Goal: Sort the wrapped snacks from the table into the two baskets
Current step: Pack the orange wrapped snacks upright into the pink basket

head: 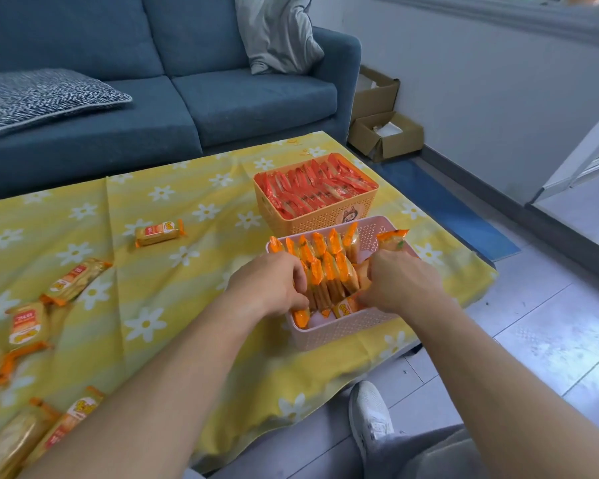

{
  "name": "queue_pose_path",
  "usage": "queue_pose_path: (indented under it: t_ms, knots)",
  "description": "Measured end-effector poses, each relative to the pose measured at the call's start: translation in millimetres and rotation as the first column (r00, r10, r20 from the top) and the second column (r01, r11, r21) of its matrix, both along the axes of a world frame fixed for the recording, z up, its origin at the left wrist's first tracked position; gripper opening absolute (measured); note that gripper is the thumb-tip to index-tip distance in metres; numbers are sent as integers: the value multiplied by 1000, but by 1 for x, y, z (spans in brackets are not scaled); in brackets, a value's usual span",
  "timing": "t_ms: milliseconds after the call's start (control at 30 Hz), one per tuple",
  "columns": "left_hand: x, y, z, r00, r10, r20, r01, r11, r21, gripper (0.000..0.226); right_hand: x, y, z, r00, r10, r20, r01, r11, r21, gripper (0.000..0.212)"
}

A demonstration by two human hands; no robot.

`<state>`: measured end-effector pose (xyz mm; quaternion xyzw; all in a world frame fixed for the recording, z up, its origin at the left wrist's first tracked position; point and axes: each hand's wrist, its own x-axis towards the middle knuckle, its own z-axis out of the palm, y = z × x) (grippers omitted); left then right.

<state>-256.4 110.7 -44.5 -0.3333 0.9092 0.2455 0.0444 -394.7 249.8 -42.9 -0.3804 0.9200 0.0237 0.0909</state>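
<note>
step: packing orange packets [329,271] upright in pink basket [343,328]
left hand [270,285]: fingers [300,276] curled round the row
right hand [402,285]: fingers gripping its other side
next: likely fetch loose snacks [158,232] from counter [194,305]

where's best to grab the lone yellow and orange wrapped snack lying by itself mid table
Probably pinch the lone yellow and orange wrapped snack across its narrow middle, coming from above: it lies flat on the yellow flowered tablecloth, long sides free, with nothing touching it.
</note>
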Motion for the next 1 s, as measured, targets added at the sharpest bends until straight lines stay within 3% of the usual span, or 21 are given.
queue_pose_path:
  t_ms: [67, 167, 333, 533, 700, 800, 900, 1000]
  knots:
    - [0, -1, 0, 1000, 3, -2, -3, 1000, 11, 19, 3, -2, 4, 998, -4, -67, 6, 1000, 24, 23]
    - [0, -5, -2, 1000, 7, -13, -6, 998, 67, 19, 1, -2, 0, 994, -63, -86, 67, 996, 53, 35]
    - [1, -8, -4, 999, 14, -37, -10, 994, 104, 19, -3, -2, 1, 1000, 22, -19, -21, 999, 45, 10]
    - [1, -10, -5, 999, 20, -44, -15, 994, 112, 21, -5, 1, 18, 939, 338, 62, -331, 938, -99, 29]
    - [-1, -8, -5, 994, 38, -104, -26, 993, 117, 15, 15, -10, 11, 888, 391, 241, -337, 911, -239, 34]
    - [0, -8, -6, 993, 36, -110, -23, 993, 118, 14, 18, -14, -4, 912, 336, 234, -289, 933, -212, 32]
    - [1, -10, -6, 993, 30, -111, -18, 994, 112, 13, 11, -12, -5, 954, 247, 168, -217, 959, -181, 17]
    - [0, -11, -6, 994, 30, -108, -18, 994, 112, 12, 14, -11, -9, 947, 225, 230, -233, 973, 7, 20]
